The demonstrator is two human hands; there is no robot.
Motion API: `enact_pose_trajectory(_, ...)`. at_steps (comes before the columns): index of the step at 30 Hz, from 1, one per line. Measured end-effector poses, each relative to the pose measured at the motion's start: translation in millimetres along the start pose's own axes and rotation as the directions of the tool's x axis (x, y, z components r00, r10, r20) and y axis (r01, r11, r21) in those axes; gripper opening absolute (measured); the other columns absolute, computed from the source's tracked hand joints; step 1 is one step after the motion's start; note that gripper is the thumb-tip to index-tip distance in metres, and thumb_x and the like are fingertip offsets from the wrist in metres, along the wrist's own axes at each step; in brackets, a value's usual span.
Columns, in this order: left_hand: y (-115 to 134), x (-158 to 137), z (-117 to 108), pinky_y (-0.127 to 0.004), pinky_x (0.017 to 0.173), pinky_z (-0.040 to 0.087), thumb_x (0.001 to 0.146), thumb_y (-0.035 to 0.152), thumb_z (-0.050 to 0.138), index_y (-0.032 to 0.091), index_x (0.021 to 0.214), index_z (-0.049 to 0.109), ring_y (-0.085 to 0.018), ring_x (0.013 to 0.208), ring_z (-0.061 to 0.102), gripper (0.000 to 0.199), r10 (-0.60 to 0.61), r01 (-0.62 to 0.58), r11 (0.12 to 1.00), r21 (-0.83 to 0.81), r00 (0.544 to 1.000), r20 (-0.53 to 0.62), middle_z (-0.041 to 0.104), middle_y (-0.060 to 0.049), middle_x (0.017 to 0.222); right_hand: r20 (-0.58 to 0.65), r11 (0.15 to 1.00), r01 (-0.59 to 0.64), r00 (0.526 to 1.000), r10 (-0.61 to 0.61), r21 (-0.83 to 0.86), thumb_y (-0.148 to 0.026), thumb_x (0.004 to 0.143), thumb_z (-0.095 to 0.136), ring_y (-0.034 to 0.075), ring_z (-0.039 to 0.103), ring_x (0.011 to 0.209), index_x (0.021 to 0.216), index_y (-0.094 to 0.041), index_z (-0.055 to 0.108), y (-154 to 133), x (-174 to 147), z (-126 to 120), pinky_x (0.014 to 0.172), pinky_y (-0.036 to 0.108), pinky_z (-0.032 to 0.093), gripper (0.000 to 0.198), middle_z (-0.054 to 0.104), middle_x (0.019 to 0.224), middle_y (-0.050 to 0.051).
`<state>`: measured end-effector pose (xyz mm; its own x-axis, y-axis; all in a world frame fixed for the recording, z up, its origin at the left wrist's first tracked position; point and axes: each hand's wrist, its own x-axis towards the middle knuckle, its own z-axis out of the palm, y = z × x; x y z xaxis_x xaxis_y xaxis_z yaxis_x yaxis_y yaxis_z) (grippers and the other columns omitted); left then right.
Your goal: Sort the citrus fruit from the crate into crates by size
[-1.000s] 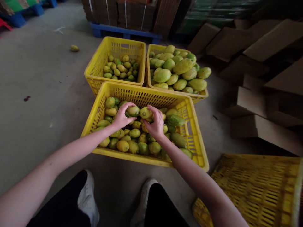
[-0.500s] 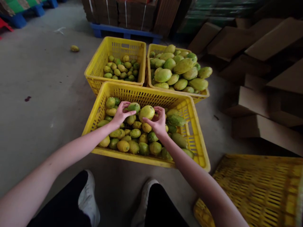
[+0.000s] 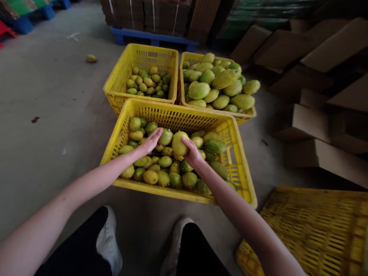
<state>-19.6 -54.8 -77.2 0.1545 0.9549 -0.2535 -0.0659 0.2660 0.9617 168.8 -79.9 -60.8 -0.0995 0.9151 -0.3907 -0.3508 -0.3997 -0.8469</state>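
Observation:
Over the front yellow crate [image 3: 175, 194], my left hand [image 3: 152, 141] is closed around the left side of a green lemon [image 3: 166, 137]. Its fingers are partly hidden behind the fruit. Just to the right, a bigger yellow-green lemon [image 3: 179, 143] is gripped by my right hand [image 3: 193, 151], with the thumb across its near side. The two lemons are close together, above the others. Below my hands, the crate holds many loose green and yellow lemons [image 3: 150, 177], some longer and greener toward its right side.
Behind stand a yellow crate [image 3: 110, 82] of smaller lemons and another crate [image 3: 249, 114] heaped with large elongated fruit. Cardboard boxes [image 3: 304, 124] lie at right, above a yellow crate [image 3: 304, 226]. One fruit [image 3: 91, 58] lies on the floor. A blue pallet [image 3: 155, 38] carries cardboard.
My left hand has turned and tilted its green lemon. My right hand has lowered slightly and turned the yellow-green lemon more upright, its thumb now across the fruit. Both remain held.

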Motion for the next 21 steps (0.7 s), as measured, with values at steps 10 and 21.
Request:
enact_pose_trajectory(10, 1.9, -3.3, 10.5, -0.028, 0.054, 0.044, 0.095, 0.046, 0.06, 0.021, 0.093, 0.058, -0.019, 0.073, 0.064, 0.025, -0.152, 0.151, 0.986, -0.069, 0.988, -0.011, 0.065, -0.004, 0.08, -0.132, 0.947, -0.223, 0.957, 0.257, 0.229, -0.049, 0.087, 0.062, 0.023, 0.072, 0.072, 0.087, -0.025, 0.062, -3.8, 4.6, 3.3, 0.061, 0.034, 0.063, 0.023, 0.071, 0.071, 0.002)
enact_pose_trajectory(21, 6.6, 4.8, -0.6, -0.026, 0.049, 0.046, 0.089, 0.051, 0.057, 0.019, 0.093, 0.065, -0.021, 0.071, 0.07, 0.033, -0.331, 0.27, 0.855, -0.443, 0.941, -0.065, 0.069, -0.005, 0.071, -0.254, 0.887, -0.282, 0.886, 0.387, 0.365, -0.053, 0.099, 0.039, 0.025, 0.071, 0.067, 0.101, -0.024, 0.061, -15.3, 5.3, 2.2, 0.058, 0.04, 0.062, 0.037, 0.07, 0.069, 0.002)
